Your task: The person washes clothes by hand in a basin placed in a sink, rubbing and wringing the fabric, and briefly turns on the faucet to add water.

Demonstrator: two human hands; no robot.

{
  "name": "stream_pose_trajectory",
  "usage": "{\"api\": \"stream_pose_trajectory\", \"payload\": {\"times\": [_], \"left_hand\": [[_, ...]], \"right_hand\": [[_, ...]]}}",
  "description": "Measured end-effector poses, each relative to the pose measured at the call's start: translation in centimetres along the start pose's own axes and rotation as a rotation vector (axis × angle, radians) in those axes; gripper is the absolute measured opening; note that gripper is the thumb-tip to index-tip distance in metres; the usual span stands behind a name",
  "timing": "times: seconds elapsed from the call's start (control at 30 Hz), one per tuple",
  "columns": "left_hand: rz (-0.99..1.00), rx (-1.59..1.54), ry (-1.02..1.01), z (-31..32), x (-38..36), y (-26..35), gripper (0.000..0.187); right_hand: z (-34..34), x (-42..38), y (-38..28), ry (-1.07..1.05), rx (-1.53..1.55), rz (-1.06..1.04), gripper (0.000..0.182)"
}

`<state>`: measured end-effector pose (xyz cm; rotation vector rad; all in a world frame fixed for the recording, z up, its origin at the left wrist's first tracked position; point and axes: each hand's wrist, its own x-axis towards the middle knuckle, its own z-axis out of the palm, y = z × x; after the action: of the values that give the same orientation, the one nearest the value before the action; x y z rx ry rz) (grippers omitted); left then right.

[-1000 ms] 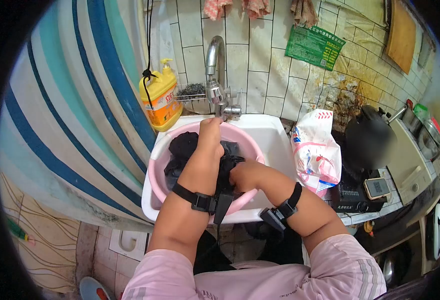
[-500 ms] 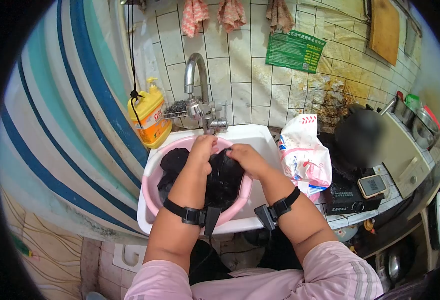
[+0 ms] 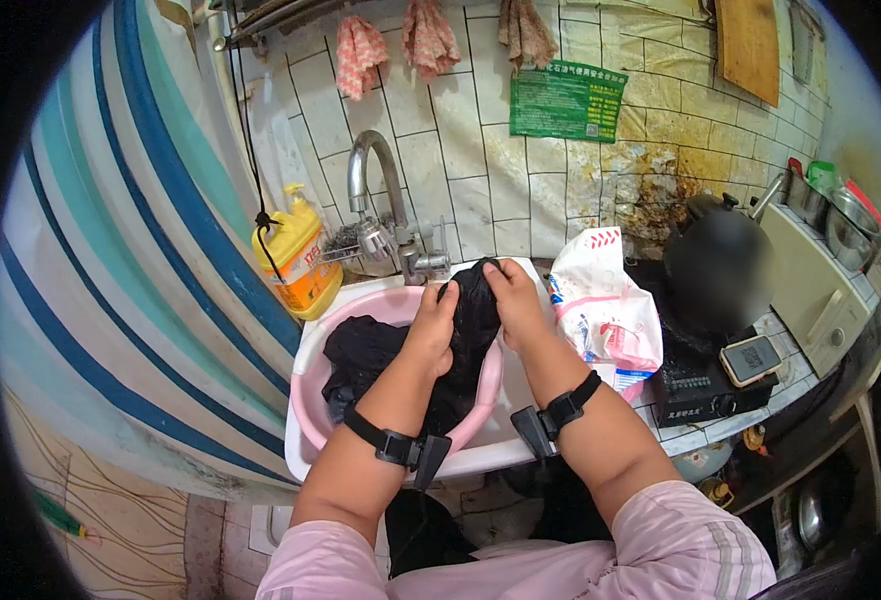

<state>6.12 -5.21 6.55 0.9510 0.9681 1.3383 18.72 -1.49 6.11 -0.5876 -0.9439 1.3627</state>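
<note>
Black cloth, seemingly a wet garment (image 3: 365,345), lies bunched in a pink basin (image 3: 304,405) set in the white sink (image 3: 515,440). My left hand (image 3: 432,325) grips a raised part of the garment near the basin's far side, fingers closed round it. Beside it my right hand (image 3: 512,300) pinches the same raised part between thumb and fingers. The lifted cloth hangs between both hands and runs down into the basin. My forearms and wrist straps hide part of the near side of the basin.
The faucet (image 3: 380,190) rises behind the basin. A yellow pump bottle (image 3: 295,255) stands at the back left. Right of the sink are a white-and-pink bag (image 3: 608,310), a black stove (image 3: 705,390) with a dark pot (image 3: 725,260), and a phone (image 3: 749,360).
Both hands have raised part of the black garment at the basin's far right side and drawn closer together. The view has shifted slightly.
</note>
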Motion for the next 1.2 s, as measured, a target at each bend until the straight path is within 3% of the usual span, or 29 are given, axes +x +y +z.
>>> {"api": "stream_pose_trajectory", "payload": {"times": [0.07,0.17,0.23,0.27,0.3,0.37,0.4,0.5,0.67,0.77,0.83,0.9,0.97,1.0,1.2], "left_hand": [[0.055,-0.037,0.068,0.1,0.0,0.0,0.031],[0.091,-0.175,0.068,-0.8,0.7,-0.5,0.027],[-0.084,-0.448,-0.049,-2.4,2.1,-2.0,0.026],[-0.102,-0.492,-0.175,-3.6,3.0,-3.1,0.027],[-0.096,-0.498,-0.166,-3.2,2.6,-2.8,0.027],[-0.177,-0.244,0.116,-0.5,0.2,-1.1,0.030],[-0.236,-0.222,0.045,1.0,-1.8,1.3,0.037],[-0.188,-0.083,-0.035,0.1,-0.3,-0.4,0.041],[-0.163,0.081,0.075,0.4,-1.1,0.6,0.037],[-0.104,-0.023,0.142,-1.1,0.5,-0.6,0.037],[-0.098,-0.222,0.060,-2.1,1.6,-2.0,0.038],[-0.134,-0.300,0.019,-1.5,1.0,-1.6,0.039],[-0.283,-0.227,0.131,0.7,-1.7,1.2,0.042],[-0.328,-0.271,0.068,0.2,-0.8,0.4,0.048],[-0.226,-0.062,0.019,0.4,-1.3,0.7,0.051]], "right_hand": [[0.9,-1.0,0.2,0.013,-0.583,-0.283,0.017],[2.8,-3.2,0.7,-0.146,-0.732,-0.464,0.021],[4.1,-5.0,0.0,-0.188,-0.940,-0.631,0.026],[4.2,-4.9,0.1,-0.188,-0.936,-0.610,0.028],[4.2,-4.9,0.2,-0.190,-0.932,-0.587,0.029],[3.6,-3.1,0.7,-0.121,-0.982,-0.467,0.030],[3.0,-2.1,1.1,-0.038,-1.032,-0.349,0.031],[0.7,-0.3,2.5,0.005,-1.027,-0.167,0.031],[0.6,-0.5,3.1,-0.055,-0.903,-0.194,0.029],[2.3,-2.5,2.0,-0.095,-0.967,-0.365,0.028],[3.7,-4.2,1.0,-0.176,-0.995,-0.601,0.028],[4.4,-4.6,0.2,-0.195,-0.983,-0.512,0.024],[3.3,-2.8,1.3,-0.076,-1.037,-0.371,0.026],[2.9,-1.9,1.6,-0.031,-1.039,-0.329,0.029],[1.0,-0.6,3.2,0.008,-1.037,-0.285,0.027]]}}
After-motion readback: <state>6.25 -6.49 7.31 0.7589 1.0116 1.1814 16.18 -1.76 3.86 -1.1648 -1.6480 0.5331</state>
